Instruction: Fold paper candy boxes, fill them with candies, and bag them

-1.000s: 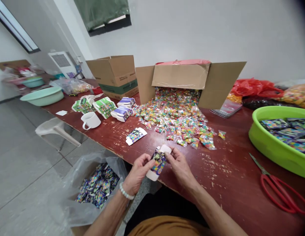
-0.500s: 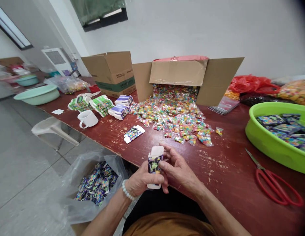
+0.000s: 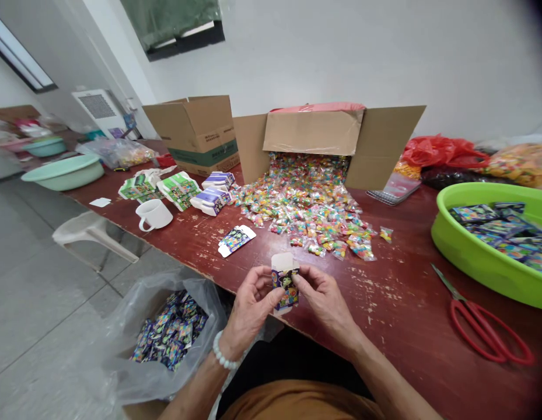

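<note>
Between my two hands is a small printed candy box (image 3: pixel 286 284), its white end flaps standing out at top and bottom. My left hand (image 3: pixel 253 300) grips its left side, thumb across the lower front. On the opposite side my right hand (image 3: pixel 324 297) pinches the box near the top, thumb on the front face. Just beyond lies a flat folded candy box (image 3: pixel 236 240) on the red table (image 3: pixel 397 280). Further back, small clear packets of colourful candy (image 3: pixel 306 204) spill from a cardboard carton (image 3: pixel 314 131) laid on its side.
Red-handled scissors (image 3: pixel 485 326) and a green basin (image 3: pixel 481 265) of printed boxes are at the right. A white mug (image 3: pixel 154 215) and stacks of flat boxes (image 3: pixel 179 189) stand left. Below the table edge, a plastic-lined carton (image 3: pixel 122 344) holds many printed boxes. A white stool (image 3: pixel 93 233) is nearby.
The candy box has been turned and opened out wider, and raised slightly. My left hand has shifted from its lower end to its left side; my right hand now pinches the right edge.
</note>
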### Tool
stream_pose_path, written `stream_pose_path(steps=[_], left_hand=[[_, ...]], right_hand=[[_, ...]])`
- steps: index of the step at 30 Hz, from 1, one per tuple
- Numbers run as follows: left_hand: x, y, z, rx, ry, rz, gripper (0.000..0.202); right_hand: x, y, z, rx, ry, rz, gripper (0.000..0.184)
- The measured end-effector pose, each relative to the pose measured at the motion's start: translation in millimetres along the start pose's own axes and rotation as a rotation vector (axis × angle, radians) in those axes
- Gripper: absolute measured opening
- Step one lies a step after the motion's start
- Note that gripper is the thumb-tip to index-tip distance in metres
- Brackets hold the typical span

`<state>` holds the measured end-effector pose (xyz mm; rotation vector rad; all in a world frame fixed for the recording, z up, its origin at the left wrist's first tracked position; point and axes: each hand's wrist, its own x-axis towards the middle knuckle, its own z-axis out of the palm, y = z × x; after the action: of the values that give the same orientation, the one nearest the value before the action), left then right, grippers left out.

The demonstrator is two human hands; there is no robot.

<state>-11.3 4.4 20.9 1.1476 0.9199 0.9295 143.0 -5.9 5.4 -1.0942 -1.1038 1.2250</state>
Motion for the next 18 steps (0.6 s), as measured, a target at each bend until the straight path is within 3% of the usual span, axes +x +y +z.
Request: stream_pose_path(steps=[3,6,12,15,18], left_hand=[[-4.3,-4.7,1.5,0.014,0.131,0.098,0.05],[-6.4,-10.0,3.6,0.113,0.179,0.164,0.055],[-1.1,-5.0,0.8,0.201,0.108,0.101,0.024],[2.0,-2.4,-2.6,0.275,0.096,0.078,0.022],[3.0,-1.7,-3.9,0.327,0.089,0.089,0.022]], right_hand=[[-0.1,-2.5,0.3,0.068,0.017,0.029,0.036],[-2.5,0.0,4.5,0.154,0.059,0.049,0.045],[-4.3,9.1,0.1,0.07,0.016,0.034,0.031],[1.9,8.7,-7.7,-0.033,0.015,0.061,0.033],[9.4,5.4,-13.3,-0.002,0.01,0.114,0.037]])
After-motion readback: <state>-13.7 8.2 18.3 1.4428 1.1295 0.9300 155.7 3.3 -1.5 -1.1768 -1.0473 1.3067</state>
